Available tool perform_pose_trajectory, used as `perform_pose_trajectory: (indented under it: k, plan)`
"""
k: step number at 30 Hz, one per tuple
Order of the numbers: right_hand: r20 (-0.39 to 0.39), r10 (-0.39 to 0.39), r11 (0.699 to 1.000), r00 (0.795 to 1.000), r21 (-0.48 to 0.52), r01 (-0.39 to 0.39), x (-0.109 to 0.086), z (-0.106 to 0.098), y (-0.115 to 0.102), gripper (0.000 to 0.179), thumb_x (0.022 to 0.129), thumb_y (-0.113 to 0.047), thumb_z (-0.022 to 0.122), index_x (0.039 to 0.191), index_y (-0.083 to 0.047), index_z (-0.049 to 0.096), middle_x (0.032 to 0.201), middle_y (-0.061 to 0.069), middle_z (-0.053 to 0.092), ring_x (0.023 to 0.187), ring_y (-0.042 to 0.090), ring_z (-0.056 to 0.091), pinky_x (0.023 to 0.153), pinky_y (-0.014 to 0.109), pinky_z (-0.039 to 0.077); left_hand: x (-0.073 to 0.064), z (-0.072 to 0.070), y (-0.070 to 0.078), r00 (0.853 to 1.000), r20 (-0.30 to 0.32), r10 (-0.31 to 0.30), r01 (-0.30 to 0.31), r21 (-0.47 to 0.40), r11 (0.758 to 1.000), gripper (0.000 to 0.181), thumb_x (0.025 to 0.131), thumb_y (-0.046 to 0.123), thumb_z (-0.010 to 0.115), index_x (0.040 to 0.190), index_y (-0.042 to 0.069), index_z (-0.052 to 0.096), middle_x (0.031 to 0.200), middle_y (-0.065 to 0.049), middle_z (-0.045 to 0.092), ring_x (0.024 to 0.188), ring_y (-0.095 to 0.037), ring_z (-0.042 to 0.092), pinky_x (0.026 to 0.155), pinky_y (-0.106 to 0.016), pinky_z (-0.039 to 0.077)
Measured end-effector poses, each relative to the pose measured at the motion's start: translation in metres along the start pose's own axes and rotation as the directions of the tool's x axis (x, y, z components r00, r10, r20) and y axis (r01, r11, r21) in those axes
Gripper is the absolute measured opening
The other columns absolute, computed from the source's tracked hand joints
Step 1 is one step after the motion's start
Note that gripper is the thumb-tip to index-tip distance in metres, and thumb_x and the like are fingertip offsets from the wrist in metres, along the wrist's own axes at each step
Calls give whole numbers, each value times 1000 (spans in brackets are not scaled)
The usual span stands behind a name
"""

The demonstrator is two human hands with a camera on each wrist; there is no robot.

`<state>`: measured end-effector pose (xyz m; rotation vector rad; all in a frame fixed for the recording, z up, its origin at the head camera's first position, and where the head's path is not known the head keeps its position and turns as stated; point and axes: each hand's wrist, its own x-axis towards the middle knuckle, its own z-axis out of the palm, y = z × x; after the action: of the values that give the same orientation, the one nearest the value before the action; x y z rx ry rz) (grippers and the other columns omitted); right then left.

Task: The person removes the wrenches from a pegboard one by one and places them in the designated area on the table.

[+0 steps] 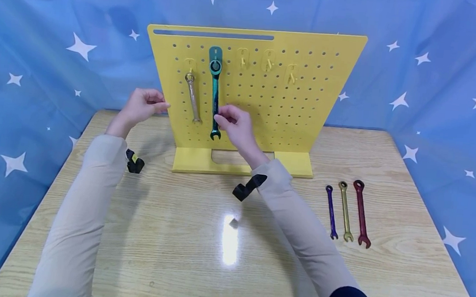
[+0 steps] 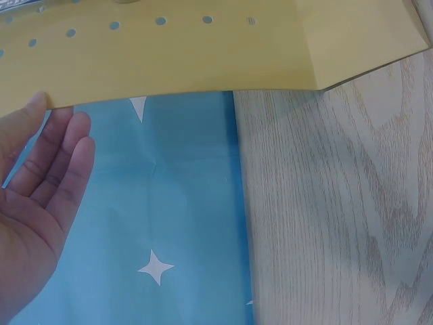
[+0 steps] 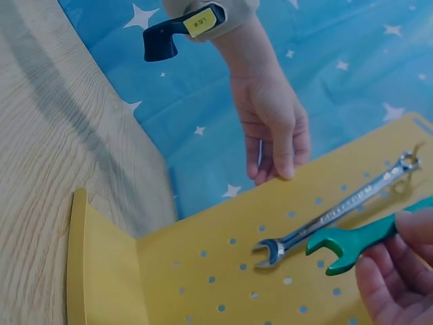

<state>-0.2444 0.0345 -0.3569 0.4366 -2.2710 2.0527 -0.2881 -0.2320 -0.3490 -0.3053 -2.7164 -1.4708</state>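
A yellow pegboard (image 1: 285, 91) stands upright on the table. My left hand (image 1: 141, 104) pinches its left edge, thumb in front and fingers behind, as the left wrist view shows. In my right hand (image 1: 237, 125) is the lower shaft of a green combination wrench (image 3: 358, 240), pinched between thumb and fingers. Its ring end is up at a green hook plate (image 1: 215, 52); whether it bears its weight there I cannot tell. A silver combination wrench (image 1: 193, 98) hangs from a yellow hook just left of it, open end down.
Three yellow hooks without wrenches, among them the rightmost hook (image 1: 291, 75), sit along the board's upper part. On the table's right lie a purple wrench (image 1: 331, 212), a gold wrench (image 1: 346, 211) and a red wrench (image 1: 361, 213). A blue starred cloth (image 1: 438, 90) hangs behind.
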Motion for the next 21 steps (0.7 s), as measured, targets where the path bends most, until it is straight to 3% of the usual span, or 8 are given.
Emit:
perform_pose_trajectory:
  k: [5,10,21]
  plan:
    - [25,-30,999,999,-9,31,-7,-3,-2,14,90,-2,61,100,9,63,85,9,62,73,12,56,71,28,53,0,1,0,1000,-1,-5,5,-3,1000,17,89,10,65,88,-6,63,71,-1,63,64,-5,58,59,-19,45]
    - [53,-43,998,998,44,40,-15,-7,-8,12,89,2,60,97,11,62,79,5,61,69,15,57,71,34,54,0,2,-1,1000,-3,-2,2,4,1000,16,89,10,65,87,-6,63,74,-7,64,64,-5,57,58,-19,45]
    - [156,53,964,986,250,-91,-31,-15,-49,13,91,3,56,100,13,59,78,4,61,65,12,58,64,25,52,0,1,-1,1000,-8,0,0,13,1000,16,89,8,65,88,-8,63,76,-9,65,64,-4,58,59,-18,46]
